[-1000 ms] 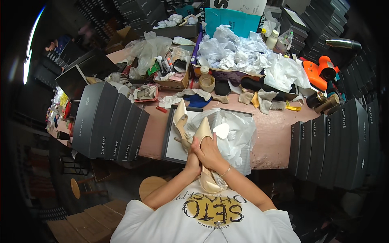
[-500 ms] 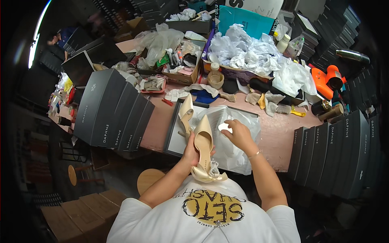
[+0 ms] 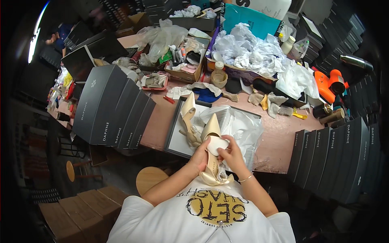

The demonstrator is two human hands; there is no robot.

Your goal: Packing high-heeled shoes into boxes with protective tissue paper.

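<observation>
A cream pointed shoe (image 3: 213, 156) is held close to the body, over the near edge of the table (image 3: 279, 141), toe pointing away and heel end hanging toward the lap. It is gripped from the left side by the left hand (image 3: 199, 156), fingers closed around its body, apparently so that the opening is kept turned up and steady. A white pad (image 3: 216, 145), oval and pale, is pinched between the fingers of the right hand (image 3: 231, 153) and is pressed at the shoe's opening, touching the inside. The shoe seems to be kept near the chest so that the inside can be seen from above. A beaded ornament (image 3: 221, 174) is seen near the low end of the shoe.

Just beyond the hands, a second cream shoe (image 3: 188, 119) is laid in an open box (image 3: 175, 133) with a white floor, and crumpled white wrapping (image 3: 239, 127) is spread across the box's right half, presumably as packing kept within reach. Rows of dark grey boxes are stood on edge to the left (image 3: 109, 111) and to the right (image 3: 336, 158), leaving the middle of the table free for work. Farther back, a heap of white paper (image 3: 251, 48), scraps of cloth and an orange tool (image 3: 330, 83) are gathered. A round stool (image 3: 150, 178) is seen below the table edge.
</observation>
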